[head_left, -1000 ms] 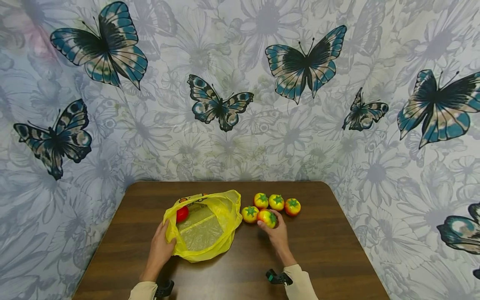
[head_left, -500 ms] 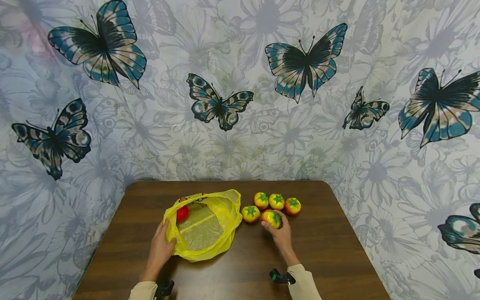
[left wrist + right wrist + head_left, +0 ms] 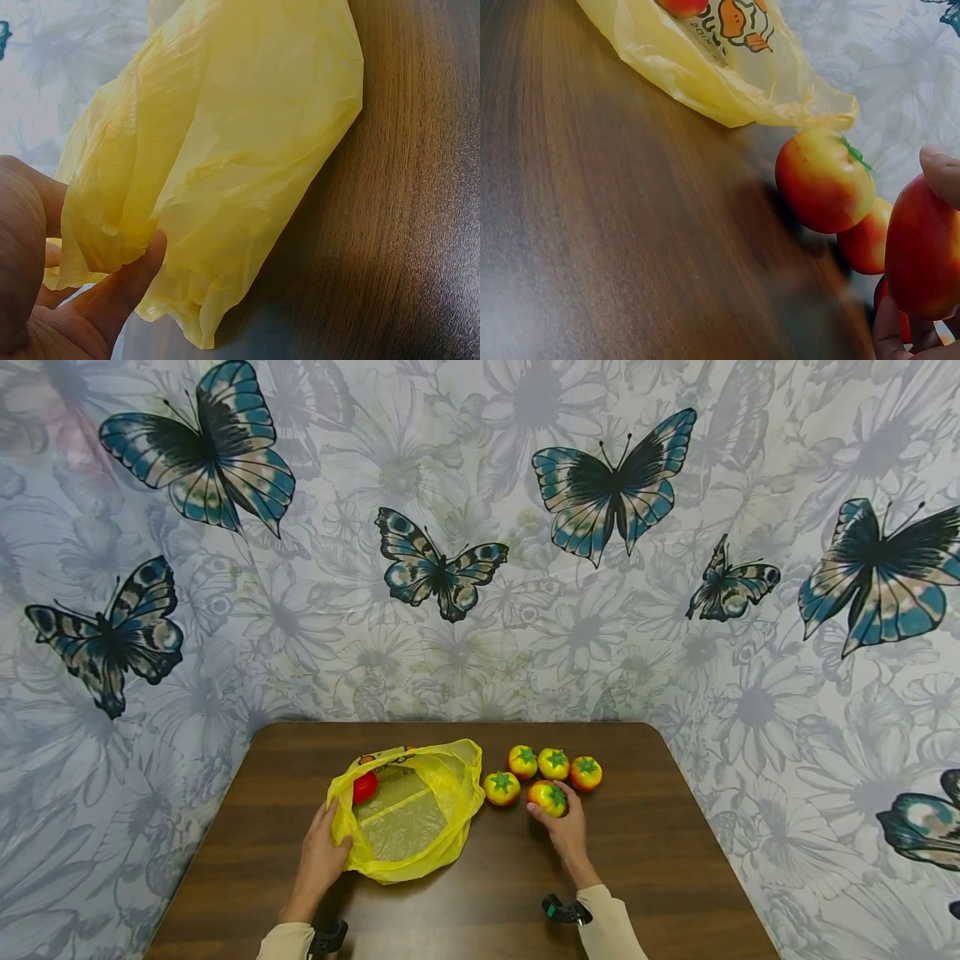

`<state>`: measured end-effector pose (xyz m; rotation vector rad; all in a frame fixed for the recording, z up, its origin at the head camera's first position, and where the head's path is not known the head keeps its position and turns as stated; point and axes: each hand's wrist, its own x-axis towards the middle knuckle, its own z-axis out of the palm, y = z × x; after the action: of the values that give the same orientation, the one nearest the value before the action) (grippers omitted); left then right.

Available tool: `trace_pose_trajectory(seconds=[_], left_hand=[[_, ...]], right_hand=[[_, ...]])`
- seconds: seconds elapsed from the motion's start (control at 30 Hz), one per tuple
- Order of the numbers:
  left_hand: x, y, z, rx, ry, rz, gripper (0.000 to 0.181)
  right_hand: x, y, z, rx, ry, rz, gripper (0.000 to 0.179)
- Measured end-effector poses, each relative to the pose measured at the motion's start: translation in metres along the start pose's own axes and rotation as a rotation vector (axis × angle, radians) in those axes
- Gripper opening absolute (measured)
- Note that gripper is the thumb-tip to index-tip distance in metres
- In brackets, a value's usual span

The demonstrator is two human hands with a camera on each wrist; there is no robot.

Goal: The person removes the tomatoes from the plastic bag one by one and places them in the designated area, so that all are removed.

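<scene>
A yellow plastic bag (image 3: 459,818) lies with its mouth spread wide on the table, a red round fruit (image 3: 364,787) inside near its left wall. My left hand (image 3: 321,858) pinches the bag's left rim; in the left wrist view the thumb (image 3: 142,262) presses the folded film. To the right of the bag, my right hand (image 3: 570,833) grips a yellow-and-red tomato (image 3: 546,797) with a green star-shaped top. Several matching tomatoes stand around it, one tomato (image 3: 501,788) closest to the bag. The right wrist view shows the held tomato (image 3: 922,255) between thumb and fingers.
The brown wooden table (image 3: 637,877) ends at a wall (image 3: 465,677) covered in butterflies and flowers. Behind the held tomato are a left tomato (image 3: 522,762), a middle tomato (image 3: 553,764) and a right tomato (image 3: 585,773).
My right hand has shifted slightly to the right with its tomato, away from the tomato nearest the bag. My left hand and the bag have stayed in place.
</scene>
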<state>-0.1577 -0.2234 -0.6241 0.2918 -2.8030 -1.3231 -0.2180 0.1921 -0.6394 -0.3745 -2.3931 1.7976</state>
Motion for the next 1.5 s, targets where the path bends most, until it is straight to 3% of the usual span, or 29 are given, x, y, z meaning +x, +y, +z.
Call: trace_pose_trajectory(seconds=[1.27, 1.5], left_hand=[[-0.001, -0.001, 0.001, -0.002, -0.001, -0.026, 0.077], [-0.001, -0.002, 0.002, -0.002, 0.003, -0.02, 0.078]], right_hand=[[0.013, 0.017, 0.006, -0.066, 0.007, 0.044, 0.077], [0.015, 0.019, 0.008, -0.032, 0.001, 0.061, 0.079]])
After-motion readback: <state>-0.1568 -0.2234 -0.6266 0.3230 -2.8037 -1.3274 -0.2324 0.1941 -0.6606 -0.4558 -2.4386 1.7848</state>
